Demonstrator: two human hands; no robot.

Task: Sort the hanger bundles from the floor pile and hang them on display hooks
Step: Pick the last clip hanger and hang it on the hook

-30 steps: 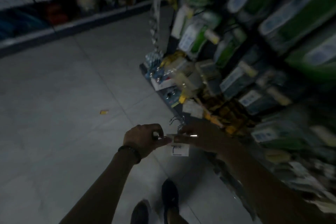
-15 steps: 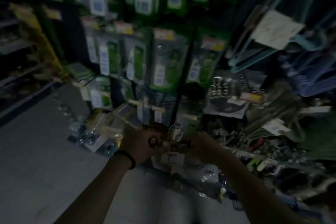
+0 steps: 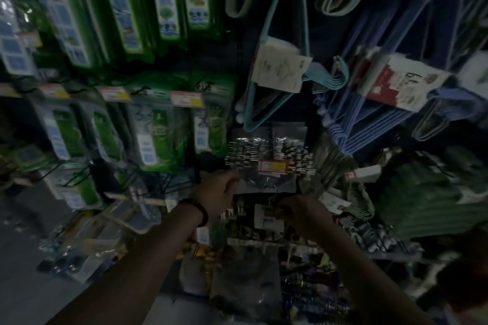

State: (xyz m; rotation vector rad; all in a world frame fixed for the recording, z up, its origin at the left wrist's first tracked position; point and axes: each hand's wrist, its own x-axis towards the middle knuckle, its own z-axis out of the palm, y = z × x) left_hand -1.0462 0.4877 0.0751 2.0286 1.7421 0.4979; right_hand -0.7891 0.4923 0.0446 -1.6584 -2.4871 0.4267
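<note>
Bare forearms, black wristband [image 3: 198,210] on left wrist

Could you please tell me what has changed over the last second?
The view swung from the floor to the display wall, and the tagged bundle was lifted towards it. The right hand still holds the bundle; the left hand is now beside a hanging packet, its grip unclear.

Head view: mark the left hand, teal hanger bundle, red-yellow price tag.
left hand [image 3: 219,192], head view, back of the hand.
teal hanger bundle [image 3: 280,67], head view, its paper label.
red-yellow price tag [image 3: 273,166], head view, tag centre.
</note>
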